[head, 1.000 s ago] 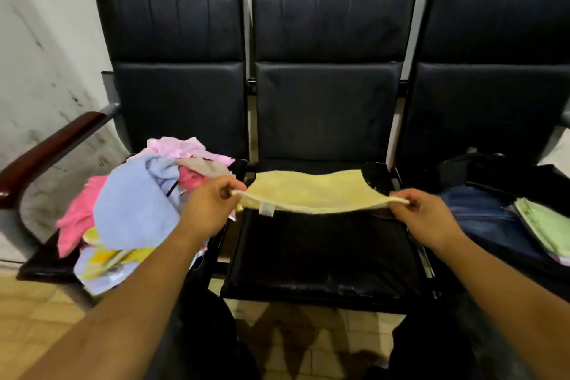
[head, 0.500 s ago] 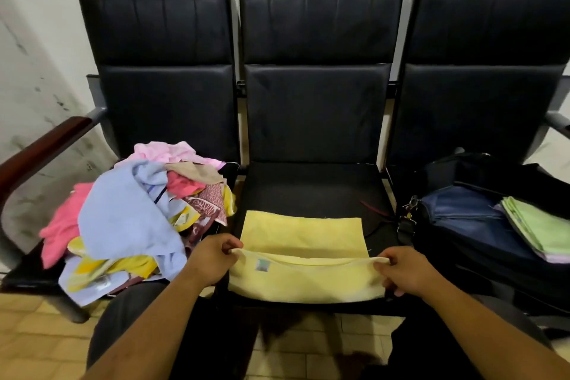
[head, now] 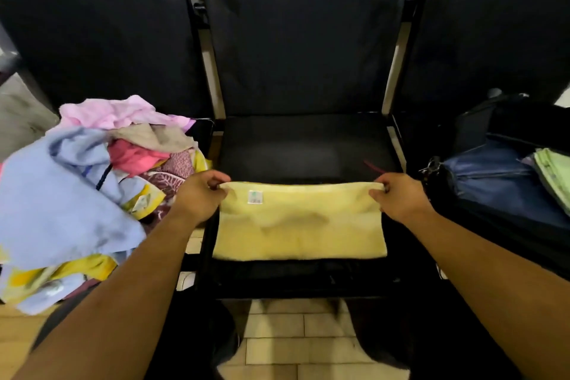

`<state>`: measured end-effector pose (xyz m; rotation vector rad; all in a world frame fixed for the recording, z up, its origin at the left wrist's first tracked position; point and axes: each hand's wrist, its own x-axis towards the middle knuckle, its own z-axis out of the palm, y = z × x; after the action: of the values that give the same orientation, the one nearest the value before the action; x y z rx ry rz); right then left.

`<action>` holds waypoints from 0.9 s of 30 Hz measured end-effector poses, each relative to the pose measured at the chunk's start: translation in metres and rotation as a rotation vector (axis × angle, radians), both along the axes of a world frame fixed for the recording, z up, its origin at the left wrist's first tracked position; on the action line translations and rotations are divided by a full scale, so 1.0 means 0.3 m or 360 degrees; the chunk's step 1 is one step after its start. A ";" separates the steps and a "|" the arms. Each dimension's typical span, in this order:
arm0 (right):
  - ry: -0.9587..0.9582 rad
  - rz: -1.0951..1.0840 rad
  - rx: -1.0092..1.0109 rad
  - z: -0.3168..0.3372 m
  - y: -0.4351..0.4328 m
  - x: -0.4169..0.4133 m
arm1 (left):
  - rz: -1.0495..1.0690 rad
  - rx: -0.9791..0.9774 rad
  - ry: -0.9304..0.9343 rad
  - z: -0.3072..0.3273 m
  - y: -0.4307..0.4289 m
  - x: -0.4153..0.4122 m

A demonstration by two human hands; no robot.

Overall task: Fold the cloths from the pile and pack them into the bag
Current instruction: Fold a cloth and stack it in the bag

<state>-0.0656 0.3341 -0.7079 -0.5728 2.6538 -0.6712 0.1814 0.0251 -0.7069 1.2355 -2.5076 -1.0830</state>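
Now the left hand (head: 200,194) and the right hand (head: 398,197) each pinch a far corner of the yellow cloth (head: 299,222), which lies flat between them on the black padded bench (head: 305,148). Outside the left hand sits the pile (head: 77,188) of mixed cloths. Outside the right hand, the dark bag (head: 499,182) holds a green cloth (head: 553,176). Pale floor tiles (head: 296,333) show beneath the forearms.
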 end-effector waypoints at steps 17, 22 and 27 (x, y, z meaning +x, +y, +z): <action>-0.0035 -0.0240 -0.0037 -0.207 -0.035 0.006 | -0.0127 -0.0215 -0.0018 -0.172 0.180 -0.086; -0.0334 -0.0206 0.0497 -0.174 0.054 0.122 | -0.0677 -0.0173 -0.0280 -0.203 0.490 -0.053; -0.0536 -0.0204 0.0642 -0.120 0.055 0.218 | -0.0830 -0.0348 -0.0547 -0.295 0.596 0.004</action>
<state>-0.0001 0.3507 -0.7439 -0.1602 2.4193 -0.2233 0.1825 0.2039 -0.7954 0.7780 -3.2221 -0.6829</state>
